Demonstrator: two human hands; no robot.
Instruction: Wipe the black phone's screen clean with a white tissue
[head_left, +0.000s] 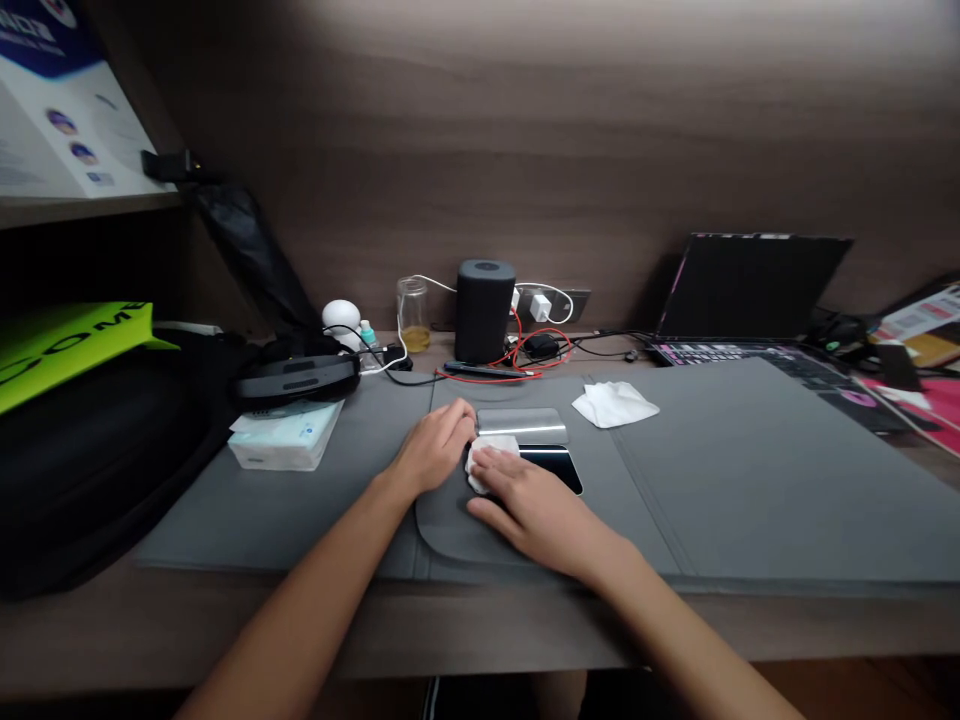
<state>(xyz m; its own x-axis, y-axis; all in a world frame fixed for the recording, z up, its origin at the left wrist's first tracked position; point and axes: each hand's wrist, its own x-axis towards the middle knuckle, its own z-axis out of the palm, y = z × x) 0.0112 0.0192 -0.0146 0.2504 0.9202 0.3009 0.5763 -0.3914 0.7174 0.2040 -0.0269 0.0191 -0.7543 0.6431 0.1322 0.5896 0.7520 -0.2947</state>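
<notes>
A tissue (pixel 481 480) is pressed onto a smartphone (pixel 555 466) beneath the right hand (pixel 536 505), thumb apart; the left hand's (pixel 435 445) grip cannot be told. Beyond, a speaker (pixel 486 312) is seen; leftward, "COME" on a lime-green sheet (pixel 67 360).

Right hand (pixel 546 508) down on the tissue (pixel 499 441), over the left end of the phone (pixel 553 466)! Left hand (pixel 435 447) beside the grey panel (pixel 523 426). Laptop (pixel 754 288) open, far right.
</notes>
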